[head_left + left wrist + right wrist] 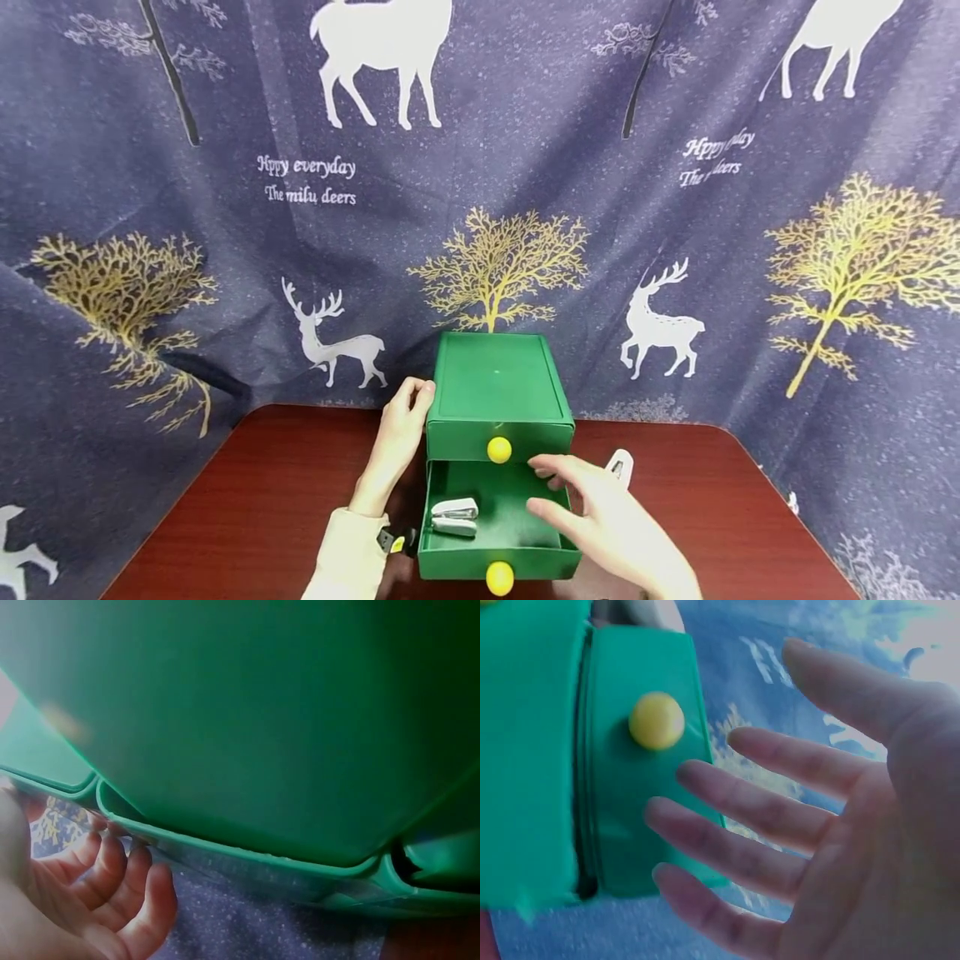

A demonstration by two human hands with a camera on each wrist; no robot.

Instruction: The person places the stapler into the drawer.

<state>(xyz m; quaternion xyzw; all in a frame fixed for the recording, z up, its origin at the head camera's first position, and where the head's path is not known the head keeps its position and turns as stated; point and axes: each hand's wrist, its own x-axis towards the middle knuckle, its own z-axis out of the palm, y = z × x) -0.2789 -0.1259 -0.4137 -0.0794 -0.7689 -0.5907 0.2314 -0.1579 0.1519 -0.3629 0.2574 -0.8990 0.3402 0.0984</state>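
A green two-drawer cabinet (495, 379) stands on the table, its lower drawer (517, 564) pulled out and its upper drawer (457, 439) closed. Both fronts carry a round yellow knob (657, 721). Inside the lower drawer, at its left, lies a white stapler (454, 517). My left hand (401, 433) rests against the cabinet's left side, fingers loosely bent along the green wall (247, 851). Over the right part of the pulled-out drawer hovers my right hand (592, 517), with fingers spread and nothing held. From the right wrist, its fingertips (694, 772) show close to the upper drawer front.
Right of the cabinet, partly behind my right hand, a white object (620, 465) lies on the red-brown table (720, 500). A black piece with a yellow tag (393, 542) is by my left wrist. A dark blue printed curtain (510, 167) hangs behind the table.
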